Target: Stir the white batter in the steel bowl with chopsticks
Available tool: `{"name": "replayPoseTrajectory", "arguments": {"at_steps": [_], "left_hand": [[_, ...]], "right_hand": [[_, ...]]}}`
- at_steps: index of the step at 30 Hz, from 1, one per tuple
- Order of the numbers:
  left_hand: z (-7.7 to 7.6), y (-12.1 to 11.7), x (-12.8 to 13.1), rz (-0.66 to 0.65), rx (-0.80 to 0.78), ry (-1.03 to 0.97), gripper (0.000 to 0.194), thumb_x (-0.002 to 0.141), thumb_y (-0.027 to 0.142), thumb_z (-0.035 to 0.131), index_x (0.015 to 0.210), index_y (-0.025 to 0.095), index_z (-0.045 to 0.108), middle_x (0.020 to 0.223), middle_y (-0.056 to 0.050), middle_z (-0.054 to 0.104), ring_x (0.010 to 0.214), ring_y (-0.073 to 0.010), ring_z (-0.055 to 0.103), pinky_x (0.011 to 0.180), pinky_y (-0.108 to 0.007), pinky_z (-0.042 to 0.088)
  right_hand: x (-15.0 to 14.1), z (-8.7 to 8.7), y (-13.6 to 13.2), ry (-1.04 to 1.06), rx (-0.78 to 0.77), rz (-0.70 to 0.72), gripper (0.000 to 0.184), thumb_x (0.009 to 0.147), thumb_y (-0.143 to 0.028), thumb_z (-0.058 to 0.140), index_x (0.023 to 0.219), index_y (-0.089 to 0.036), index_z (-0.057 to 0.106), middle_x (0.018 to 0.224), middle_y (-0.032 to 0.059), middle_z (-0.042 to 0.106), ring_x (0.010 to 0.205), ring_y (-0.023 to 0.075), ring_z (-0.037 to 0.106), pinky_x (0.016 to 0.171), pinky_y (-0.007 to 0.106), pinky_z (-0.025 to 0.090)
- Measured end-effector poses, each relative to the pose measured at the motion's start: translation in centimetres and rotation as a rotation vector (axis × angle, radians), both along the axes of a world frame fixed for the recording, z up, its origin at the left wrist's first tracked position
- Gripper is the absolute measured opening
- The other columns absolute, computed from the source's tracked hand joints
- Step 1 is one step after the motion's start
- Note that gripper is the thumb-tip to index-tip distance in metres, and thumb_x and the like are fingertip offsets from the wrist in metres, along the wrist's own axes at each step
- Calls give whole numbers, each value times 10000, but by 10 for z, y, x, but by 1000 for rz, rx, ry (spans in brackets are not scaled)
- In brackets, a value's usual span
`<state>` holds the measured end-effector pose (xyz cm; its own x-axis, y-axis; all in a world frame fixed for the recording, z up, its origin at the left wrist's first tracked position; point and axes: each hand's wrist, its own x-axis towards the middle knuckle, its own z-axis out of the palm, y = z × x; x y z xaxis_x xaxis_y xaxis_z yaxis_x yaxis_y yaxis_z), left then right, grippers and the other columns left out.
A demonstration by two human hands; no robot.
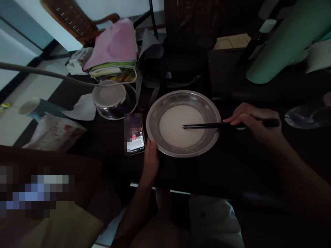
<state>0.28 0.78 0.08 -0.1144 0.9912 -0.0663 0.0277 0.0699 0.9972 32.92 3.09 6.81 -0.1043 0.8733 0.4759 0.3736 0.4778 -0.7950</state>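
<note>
Head view: phone (137,137) on dark desk (108,141), just left of left hand (151,155), fingers nearly closed at metal bowl (155,137)'s rim; right hand (254,119) closed round chopsticks (209,126), tips over bowl; wooden chair (74,19) beyond.

From where I sit, I can read no word, brand or number anywhere in my head view. The phone (138,139) has its screen lit, with a dark strip of tiny marks along the bottom edge and small icons up one side, all too small for me to make out, and part of it is pixelated. The dark bottle (256,43) carries a pale label, the bag (178,69) a small light tag, and the crumpled packet (55,132) some reddish print, but these are too dim or blurred for me to read.
</note>
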Motion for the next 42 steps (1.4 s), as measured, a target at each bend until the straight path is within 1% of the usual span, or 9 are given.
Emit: {"name": "replayPoseTrajectory", "arguments": {"at_steps": [6, 12, 17, 23, 26, 30, 35, 37, 42], "left_hand": [[0, 0, 1, 20, 27, 12, 494, 1033, 552, 554, 1402, 245, 671, 1544, -94, 631, 1528, -315, 489, 1303, -458, 332], [-1, 0, -1, 25, 28, 25, 476, 1047, 549, 524, 1400, 267, 672, 1529, -83, 641, 1528, -305, 490, 1309, -473, 324], [-3, -1, -2, 17, 12, 37, 451, 1047, 505, 546, 1400, 256, 676, 1549, -91, 627, 1524, -316, 495, 1311, -476, 323], [-3, 0, -1, 22, 20, 18, 519, 1044, 578, 511, 1431, 259, 646, 1531, -87, 641, 1519, -294, 504, 1309, -474, 332], [-3, 0, -2, 34, 8, 68, 486, 1046, 560, 518, 1387, 253, 678, 1521, -92, 647, 1529, -307, 487, 1314, -483, 319], [-3, -1, -4, 23, 23, 111, 455, 1050, 507, 536, 1394, 246, 682, 1557, -97, 619, 1543, -315, 469, 1328, -470, 293], [-6, -1, -4, 8, -2, 23, 527, 1057, 582, 480, 1474, 290, 616, 1580, -69, 602, 1556, -292, 460, 1325, -490, 306], [-7, -1, -4, 4, 0, 18, 531, 1060, 587, 468, 1483, 299, 605, 1572, -65, 610, 1552, -282, 466, 1319, -483, 318], [-5, 0, -4, 16, 21, 52, 500, 1046, 548, 528, 1449, 272, 637, 1550, -80, 629, 1533, -291, 485, 1306, -456, 339]], "right_hand": [[-5, 0, 0, -87, 4, 137, 182, 966, -225, 682, 861, -305, 807, 915, -7, 846, 848, 196, 731, 740, 357, 572], [3, 2, -1, -8, -13, 3, 315, 1015, -237, 607, 745, -278, 765, 814, 8, 799, 768, 179, 722, 698, 351, 554], [-4, 1, -1, -83, 4, 166, 192, 982, -231, 670, 861, -298, 804, 918, -5, 849, 840, 185, 732, 748, 351, 567], [1, 0, -1, -12, -22, -10, 268, 998, -236, 640, 782, -285, 790, 848, 11, 810, 815, 185, 742, 740, 354, 564], [0, 0, -1, -7, -32, 54, 282, 1005, -248, 628, 780, -287, 793, 833, 9, 815, 771, 187, 732, 695, 355, 558], [-7, -1, 1, -117, 27, 130, 146, 952, -224, 709, 899, -305, 818, 955, 8, 854, 889, 209, 741, 791, 379, 582], [-1, 3, -2, -2, 5, -41, 306, 1008, -238, 615, 750, -282, 772, 815, 13, 792, 792, 189, 732, 730, 367, 572], [-1, 3, -2, 9, -20, -3, 343, 1021, -244, 588, 727, -279, 763, 792, 10, 783, 757, 184, 725, 690, 360, 565], [-8, 1, 0, -128, 27, 125, 158, 950, -232, 695, 879, -316, 809, 919, -9, 844, 871, 206, 744, 753, 376, 587]]}}
